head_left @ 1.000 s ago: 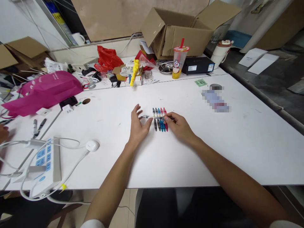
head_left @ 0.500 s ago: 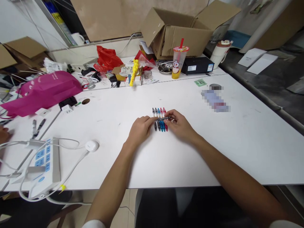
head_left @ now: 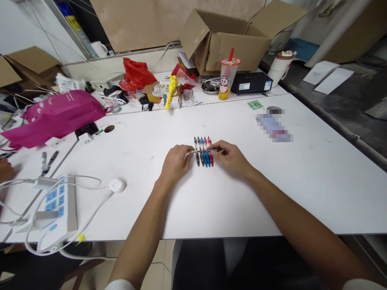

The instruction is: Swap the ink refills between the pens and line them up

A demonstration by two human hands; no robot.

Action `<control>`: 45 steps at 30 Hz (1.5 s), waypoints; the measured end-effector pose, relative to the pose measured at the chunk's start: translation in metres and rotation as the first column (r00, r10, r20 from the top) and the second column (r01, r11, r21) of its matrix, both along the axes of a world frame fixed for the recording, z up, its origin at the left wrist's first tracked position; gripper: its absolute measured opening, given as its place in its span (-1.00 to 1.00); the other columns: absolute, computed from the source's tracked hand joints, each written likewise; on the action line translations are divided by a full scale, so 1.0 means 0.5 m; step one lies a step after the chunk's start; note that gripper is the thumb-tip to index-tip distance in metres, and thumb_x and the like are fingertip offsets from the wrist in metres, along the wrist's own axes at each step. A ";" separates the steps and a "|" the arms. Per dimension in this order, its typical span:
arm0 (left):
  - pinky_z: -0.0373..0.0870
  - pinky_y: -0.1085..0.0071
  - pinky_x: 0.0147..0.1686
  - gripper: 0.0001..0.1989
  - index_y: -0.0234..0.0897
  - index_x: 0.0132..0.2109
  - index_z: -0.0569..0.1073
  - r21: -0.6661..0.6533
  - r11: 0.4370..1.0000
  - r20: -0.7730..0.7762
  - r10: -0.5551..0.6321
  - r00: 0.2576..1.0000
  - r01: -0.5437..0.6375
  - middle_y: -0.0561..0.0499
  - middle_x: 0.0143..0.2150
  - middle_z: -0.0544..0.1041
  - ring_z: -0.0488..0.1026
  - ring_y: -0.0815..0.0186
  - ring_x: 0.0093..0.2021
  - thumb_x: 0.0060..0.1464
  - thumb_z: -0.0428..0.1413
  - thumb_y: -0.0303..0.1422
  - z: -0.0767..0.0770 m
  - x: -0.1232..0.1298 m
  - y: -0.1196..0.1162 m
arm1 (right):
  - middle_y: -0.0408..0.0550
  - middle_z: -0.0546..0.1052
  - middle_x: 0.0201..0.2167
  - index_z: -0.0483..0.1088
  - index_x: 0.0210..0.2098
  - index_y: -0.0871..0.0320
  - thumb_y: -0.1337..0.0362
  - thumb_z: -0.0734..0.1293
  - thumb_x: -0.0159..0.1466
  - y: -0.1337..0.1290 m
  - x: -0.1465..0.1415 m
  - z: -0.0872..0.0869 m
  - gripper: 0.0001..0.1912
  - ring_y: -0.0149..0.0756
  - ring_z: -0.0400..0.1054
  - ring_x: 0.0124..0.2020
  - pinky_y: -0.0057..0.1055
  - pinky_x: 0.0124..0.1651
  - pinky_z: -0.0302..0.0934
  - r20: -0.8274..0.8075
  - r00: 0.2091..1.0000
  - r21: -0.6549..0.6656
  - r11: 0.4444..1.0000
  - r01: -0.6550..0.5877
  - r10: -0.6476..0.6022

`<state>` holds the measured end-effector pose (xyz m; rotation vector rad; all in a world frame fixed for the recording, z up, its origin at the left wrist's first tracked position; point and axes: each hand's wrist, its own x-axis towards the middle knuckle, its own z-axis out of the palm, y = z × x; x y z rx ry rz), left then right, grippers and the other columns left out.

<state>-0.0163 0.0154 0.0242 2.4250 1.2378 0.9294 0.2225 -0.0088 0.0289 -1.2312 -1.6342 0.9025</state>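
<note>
Several pens (head_left: 207,160) lie side by side on the white table, black ones on the left, then blue, then red or pink. Crosswise over the row's middle is one dark pen (head_left: 200,151). My left hand (head_left: 175,162) pinches its left end between thumb and fingers. Its right end is gripped by my right hand (head_left: 229,159), whose fingers hide part of it. Whether this pen rests on the row or hovers just above is unclear.
A white power strip (head_left: 70,209) with cables stands at the left front, near a round white charger (head_left: 117,185). A magenta bag (head_left: 60,114) lies behind. At the back are a drink cup (head_left: 227,78) and a cardboard box (head_left: 232,52). Another person's hand (head_left: 5,169) shows at the left edge.
My hands have moved slightly apart, the left one leftward along the crosswise pen, so more of the pen shows between them. The row of pens has stayed put.
</note>
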 end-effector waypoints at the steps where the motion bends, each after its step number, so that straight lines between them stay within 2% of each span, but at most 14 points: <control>1: 0.39 0.11 -0.04 -0.84 -0.17 -0.02 0.52 0.017 1.000 -0.010 -0.004 1.000 0.004 -0.09 -0.09 0.62 0.49 0.10 -0.09 0.34 0.08 -0.40 0.001 -0.001 0.001 | 0.00 0.60 -0.13 0.57 -0.12 0.08 0.12 0.35 0.34 0.001 0.003 -0.001 -0.77 -0.17 0.43 -0.16 -0.15 -0.08 0.26 -0.005 1.000 -0.001 1.000 0.007 -0.007; 6: 0.39 0.12 -0.05 -0.82 -0.20 -0.01 0.54 0.121 0.992 -0.060 0.038 0.997 -0.030 -0.12 -0.07 0.60 0.47 0.08 -0.06 0.33 0.08 -0.42 0.002 -0.008 0.008 | -0.04 0.62 -0.24 0.60 -0.13 0.10 0.09 0.38 0.32 0.009 0.017 -0.003 -0.74 -0.23 0.40 -0.28 -0.23 -0.18 0.22 -0.027 0.997 -0.020 0.998 0.065 -0.066; 9: 0.39 0.12 -0.07 -0.74 -0.17 0.07 0.55 0.145 0.989 -0.071 0.041 0.997 -0.031 -0.13 -0.08 0.58 0.46 0.09 -0.09 0.34 0.05 -0.45 -0.002 -0.010 0.011 | -0.04 0.62 -0.26 0.60 -0.16 0.09 0.06 0.40 0.30 0.012 0.025 -0.004 -0.73 -0.25 0.36 -0.32 -0.25 -0.23 0.21 -0.025 0.996 -0.008 0.997 0.082 -0.083; 16: 0.41 0.16 -0.13 -0.57 -0.07 0.16 0.55 0.119 0.993 -0.057 -0.012 0.998 0.019 -0.12 -0.07 0.52 0.43 0.13 -0.11 0.34 -0.08 -0.50 -0.009 -0.010 0.010 | -0.06 0.58 -0.35 0.61 -0.20 0.11 0.05 0.43 0.26 0.016 0.038 0.001 -0.72 -0.31 0.29 -0.42 -0.29 -0.34 0.16 -0.101 0.989 -0.008 0.994 0.106 -0.107; 23: 0.40 0.18 -0.14 -0.61 -0.04 0.15 0.56 0.079 0.995 0.002 0.054 0.999 -0.054 -0.11 -0.06 0.52 0.43 0.12 -0.07 0.36 -0.05 -0.43 -0.011 -0.015 0.012 | 0.00 0.61 -0.36 0.53 -0.26 0.11 0.09 0.44 0.20 0.024 0.057 0.018 -0.77 -0.19 0.43 -0.32 -0.20 -0.22 0.31 -0.229 0.964 -0.015 0.990 0.138 -0.138; 26: 0.40 0.20 -0.14 -0.62 -0.07 0.16 0.55 0.083 0.994 -0.007 0.067 0.998 -0.067 -0.12 -0.05 0.52 0.43 0.13 -0.07 0.36 -0.05 -0.42 -0.011 -0.014 0.011 | -0.02 0.61 -0.32 0.44 -0.27 0.08 0.16 0.43 0.16 0.030 0.061 0.015 -0.81 -0.24 0.40 -0.35 -0.24 -0.24 0.28 -0.313 0.939 -0.053 0.989 0.137 -0.146; 28: 0.41 0.20 -0.14 -0.62 -0.09 0.16 0.55 0.086 0.994 -0.016 0.064 0.998 -0.062 -0.12 -0.05 0.52 0.43 0.13 -0.07 0.37 -0.06 -0.42 -0.010 -0.012 0.010 | -0.11 0.54 -0.37 0.42 -0.22 0.06 0.18 0.39 0.17 0.032 0.059 0.008 -0.81 -0.30 0.32 -0.42 -0.30 -0.31 0.20 -0.351 0.927 -0.083 0.990 0.110 -0.132; 30: 0.41 0.19 -0.13 -0.61 -0.08 0.17 0.54 0.084 0.996 -0.021 0.045 0.999 -0.043 -0.13 -0.05 0.52 0.43 0.13 -0.07 0.38 -0.07 -0.43 -0.009 -0.009 0.007 | -0.18 0.40 -0.45 0.46 -0.16 0.06 0.15 0.36 0.23 0.029 0.051 0.001 -0.79 -0.34 0.21 -0.46 -0.33 -0.37 0.11 -0.319 0.941 -0.095 0.992 0.084 -0.110; 33: 0.42 0.17 -0.11 -0.60 -0.06 0.17 0.54 0.081 0.997 -0.026 0.010 1.000 -0.007 -0.11 -0.05 0.53 0.44 0.13 -0.07 0.37 -0.07 -0.45 -0.008 -0.003 0.002 | -0.22 0.25 -0.52 0.55 -0.15 0.09 0.02 0.39 0.29 0.019 0.032 -0.006 -0.71 -0.35 0.09 -0.48 -0.35 -0.40 0.03 -0.137 0.986 -0.089 0.993 0.078 -0.090; 36: 0.43 0.16 -0.09 -0.60 -0.03 0.17 0.55 0.061 0.998 -0.020 -0.022 1.000 0.023 -0.10 -0.05 0.53 0.45 0.13 -0.06 0.37 -0.06 -0.45 -0.007 0.001 0.000 | -0.19 0.33 -0.51 0.59 -0.20 0.11 -0.09 0.44 0.26 0.009 0.015 -0.009 -0.61 -0.35 0.12 -0.46 -0.34 -0.38 0.05 -0.059 0.992 -0.102 0.990 0.102 -0.108; 39: 0.43 0.10 -0.01 -0.65 -0.02 0.16 0.55 0.022 0.999 0.055 -0.033 0.998 0.032 -0.10 -0.06 0.57 0.47 0.12 -0.04 0.37 0.00 -0.41 -0.004 0.004 0.000 | -0.14 0.44 -0.46 0.60 -0.25 0.12 -0.15 0.44 0.25 0.006 0.010 -0.011 -0.57 -0.33 0.18 -0.44 -0.33 -0.35 0.09 -0.054 0.990 -0.114 0.986 0.123 -0.130; 41: 0.43 0.09 0.05 -0.68 -0.03 0.16 0.54 -0.027 1.000 0.178 -0.001 0.984 0.005 -0.08 -0.08 0.59 0.50 0.13 -0.03 0.32 0.11 -0.39 0.001 0.007 -0.001 | -0.14 0.43 -0.47 0.61 -0.24 0.12 -0.14 0.45 0.24 0.006 0.012 -0.011 -0.57 -0.34 0.16 -0.46 -0.33 -0.37 0.08 -0.055 0.989 -0.114 0.985 0.132 -0.139; 43: 0.46 0.15 0.04 -0.67 -0.06 0.13 0.54 -0.126 0.991 0.350 0.078 0.934 -0.036 -0.04 -0.11 0.60 0.53 0.18 -0.06 0.23 0.24 -0.37 0.009 0.010 -0.002 | -0.16 0.38 -0.49 0.61 -0.23 0.12 -0.12 0.45 0.24 0.008 0.014 -0.012 -0.58 -0.36 0.13 -0.47 -0.35 -0.38 0.06 -0.069 0.985 -0.109 0.983 0.148 -0.156; 45: 0.50 0.24 -0.05 -0.62 -0.10 0.07 0.56 -0.260 0.964 0.513 0.185 0.838 -0.053 -0.02 -0.13 0.59 0.55 0.24 -0.12 0.10 0.36 -0.33 0.017 0.013 -0.002 | -0.17 0.34 -0.50 0.60 -0.22 0.12 -0.10 0.46 0.24 0.010 0.015 -0.014 -0.60 -0.36 0.13 -0.46 -0.36 -0.39 0.06 -0.102 0.979 -0.106 0.980 0.169 -0.179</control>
